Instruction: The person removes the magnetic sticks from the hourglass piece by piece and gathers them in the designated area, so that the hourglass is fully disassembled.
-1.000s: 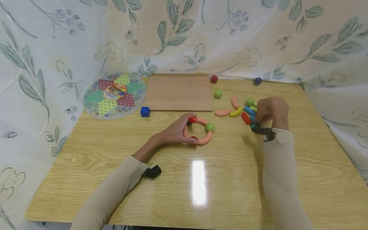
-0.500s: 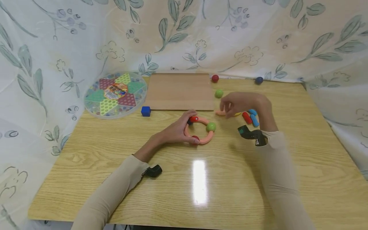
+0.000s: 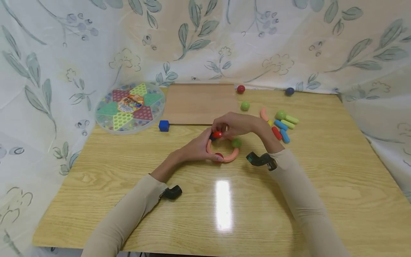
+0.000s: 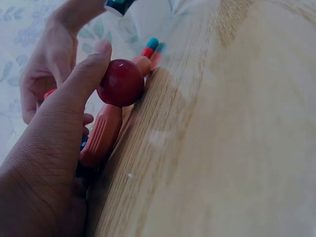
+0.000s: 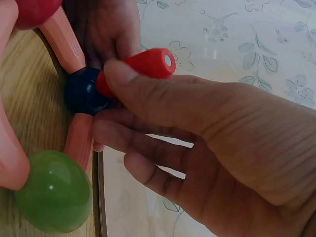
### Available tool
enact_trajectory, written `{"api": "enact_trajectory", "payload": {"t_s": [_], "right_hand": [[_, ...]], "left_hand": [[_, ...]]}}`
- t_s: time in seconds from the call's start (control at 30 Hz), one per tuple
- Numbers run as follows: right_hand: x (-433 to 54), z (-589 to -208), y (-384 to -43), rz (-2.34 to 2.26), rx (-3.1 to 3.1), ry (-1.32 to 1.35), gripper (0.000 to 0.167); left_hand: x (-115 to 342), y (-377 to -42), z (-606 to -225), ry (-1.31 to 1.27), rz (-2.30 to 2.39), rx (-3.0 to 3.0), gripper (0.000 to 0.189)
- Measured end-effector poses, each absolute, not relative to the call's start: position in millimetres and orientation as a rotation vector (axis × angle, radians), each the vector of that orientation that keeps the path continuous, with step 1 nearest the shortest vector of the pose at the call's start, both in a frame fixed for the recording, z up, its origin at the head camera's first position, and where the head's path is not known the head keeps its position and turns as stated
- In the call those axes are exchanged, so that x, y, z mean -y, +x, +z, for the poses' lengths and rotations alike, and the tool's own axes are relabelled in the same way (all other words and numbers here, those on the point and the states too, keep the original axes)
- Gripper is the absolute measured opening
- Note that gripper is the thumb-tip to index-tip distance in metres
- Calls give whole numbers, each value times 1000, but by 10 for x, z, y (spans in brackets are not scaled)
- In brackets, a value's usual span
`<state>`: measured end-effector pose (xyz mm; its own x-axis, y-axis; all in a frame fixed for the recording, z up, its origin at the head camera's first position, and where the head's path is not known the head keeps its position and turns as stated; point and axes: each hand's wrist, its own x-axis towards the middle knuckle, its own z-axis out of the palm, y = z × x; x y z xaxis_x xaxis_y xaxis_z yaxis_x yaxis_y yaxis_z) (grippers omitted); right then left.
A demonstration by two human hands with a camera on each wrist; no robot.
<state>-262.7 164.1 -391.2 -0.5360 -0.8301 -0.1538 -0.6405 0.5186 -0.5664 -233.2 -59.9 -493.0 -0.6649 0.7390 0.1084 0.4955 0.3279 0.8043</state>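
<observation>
A ring of curved pink sticks (image 3: 232, 157) and balls lies on the wooden table, part of it covered by the hands. My left hand (image 3: 194, 146) grips its left side, thumb against the dark red ball (image 4: 121, 83) and fingers near the dark blue ball (image 5: 81, 91). From that blue ball a short red rod (image 5: 153, 63) with a pale round end sticks out. My right hand (image 3: 240, 125) pinches this rod near the ball, its other fingers loosely bent. A green ball (image 5: 53, 191) joins two pink sticks on the ring's right side.
Right of the ring lie blue rods (image 3: 284, 136), light green rods (image 3: 291, 119), a red rod (image 3: 276, 133), a green ball (image 3: 280, 114) and a pink stick (image 3: 264, 114). Behind are a brown board (image 3: 202, 103), a round game board (image 3: 130, 107) and a blue cube (image 3: 164, 125).
My right hand has moved left from the loose rods, past the pink sticks, to the red rod on the ring. My left hand keeps its hold on the ring.
</observation>
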Motion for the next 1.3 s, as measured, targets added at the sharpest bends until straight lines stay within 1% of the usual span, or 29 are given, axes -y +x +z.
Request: {"api": "enact_trajectory", "payload": {"t_s": [0.17,0.3,0.37,0.5,0.67,0.77,0.87,0.97,1.0,1.03,1.13,1.23,1.3], "right_hand": [[-1629,-3887,-2608,-634,-2339,-1268,21],[-1628,-3904,-2601,-618,-2311,-1203,10],[-1626,-3909,-2597,-603,-2298,-1154,7],[-1670,-3859,-2576,-581,-2325,-1117,10],[-1850,-3618,-2537,-560,-2480,-1057,12],[-2024,-3447,-2512,-552,-2602,-963,17],[-2269,-3325,-2456,-569,-2683,-828,24],[-2615,-3231,-2364,-568,-2722,-679,26],[-2748,-3215,-2334,-547,-2731,-634,25],[-2880,-3207,-2309,-516,-2729,-591,21],[-3244,-3217,-2256,-384,-2672,-423,13],[-3486,-3271,-2236,-310,-2558,-259,21],[-3565,-3322,-2242,-338,-2485,-172,29]], "left_hand": [[593,-2344,-4909,1097,1272,-2330,116],[585,-2350,-4913,1123,1255,-2327,117],[585,-2348,-4924,1142,1244,-2330,117],[574,-2345,-4926,1194,1226,-2348,108],[574,-2323,-4871,1210,1091,-2419,92],[582,-2314,-4850,1217,1018,-2450,82],[594,-2309,-4856,1244,982,-2466,78],[586,-2310,-4866,1340,984,-2468,69],[584,-2311,-4866,1379,993,-2469,66],[580,-2312,-4866,1421,999,-2471,65],[575,-2309,-4874,1497,1010,-2494,71],[573,-2290,-4884,1509,1012,-2531,79],[578,-2282,-4891,1512,1024,-2549,81]]}}
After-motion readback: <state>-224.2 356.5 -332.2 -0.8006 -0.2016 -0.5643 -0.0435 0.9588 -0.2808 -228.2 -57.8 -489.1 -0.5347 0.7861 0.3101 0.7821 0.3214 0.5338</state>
